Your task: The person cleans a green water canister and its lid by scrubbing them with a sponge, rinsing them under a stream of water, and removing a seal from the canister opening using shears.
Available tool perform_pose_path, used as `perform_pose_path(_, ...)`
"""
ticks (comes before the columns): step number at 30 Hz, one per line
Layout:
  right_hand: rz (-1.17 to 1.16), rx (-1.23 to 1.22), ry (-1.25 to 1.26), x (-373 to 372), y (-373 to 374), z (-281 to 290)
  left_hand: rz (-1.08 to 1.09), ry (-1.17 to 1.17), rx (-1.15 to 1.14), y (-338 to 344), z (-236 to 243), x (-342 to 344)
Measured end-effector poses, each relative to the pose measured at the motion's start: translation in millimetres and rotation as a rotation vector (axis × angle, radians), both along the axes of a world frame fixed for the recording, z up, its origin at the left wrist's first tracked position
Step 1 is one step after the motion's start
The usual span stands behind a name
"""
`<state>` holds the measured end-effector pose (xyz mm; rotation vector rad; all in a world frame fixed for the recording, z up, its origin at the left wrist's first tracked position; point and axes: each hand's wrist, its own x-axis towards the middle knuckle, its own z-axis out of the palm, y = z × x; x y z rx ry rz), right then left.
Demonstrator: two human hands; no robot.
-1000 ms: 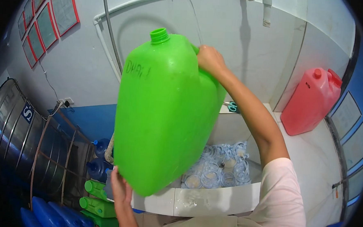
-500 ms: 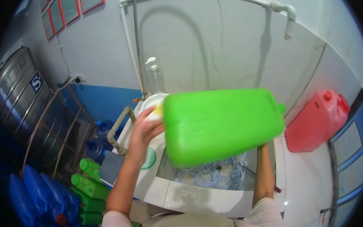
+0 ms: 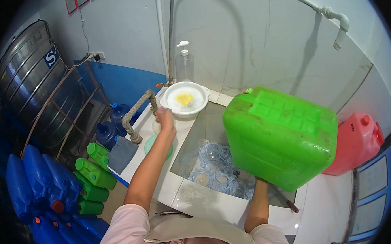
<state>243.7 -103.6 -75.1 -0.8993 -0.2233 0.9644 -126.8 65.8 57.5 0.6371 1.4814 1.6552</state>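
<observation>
A large green jerrycan (image 3: 283, 140), wet and tilted, is held over the right part of the sink. My right hand (image 3: 261, 183) supports it from below; the fingers are hidden behind the jerrycan. Beside the bent grey pipe, my left hand (image 3: 164, 117) has its fingers curled, close to a pale round thing (image 3: 156, 128) mostly covered by the hand. I cannot make out what is in those fingers. Just beyond lies a yellow sponge (image 3: 184, 99) among suds in a white basin (image 3: 203, 105).
Several clear bluish plastic rings (image 3: 221, 178) lie in the sink (image 3: 187, 150). A pump bottle (image 3: 184, 66) stands behind the basin, a teal round lid (image 3: 158, 147) on the ledge. A red jerrycan (image 3: 352, 141) is at right; blue jerrycans (image 3: 46, 176) and green jerrycans (image 3: 94, 174) at left.
The sponge has gone from my left hand into the basin, and that hand has come back toward the pipe. The green jerrycan has moved right and turned, its cap now at the far left.
</observation>
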Motion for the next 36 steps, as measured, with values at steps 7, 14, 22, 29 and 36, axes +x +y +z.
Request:
perform_pose_path(7, 0.003, -0.004, 0.005, -11, 2, -2, -0.193, -0.621, -0.059, 37, -42, -67)
perform_pose_path(14, -0.020, -0.001, 0.009, -12, 1, -2, -0.078, -0.818, 0.038, 57, 4, -91)
perform_pose_path(22, -0.027, -0.002, 0.011, -14, -1, -2, -0.134, -0.529, 0.098, 44, -8, -83)
perform_pose_path(29, -0.032, -0.007, 0.002, -11, 3, 1, -0.144, -0.425, 0.094, 37, -3, -82)
perform_pose_path(36, -0.051, -0.006, 0.008, -8, 5, 2, -0.160, -0.360, 0.055, 33, -3, -81)
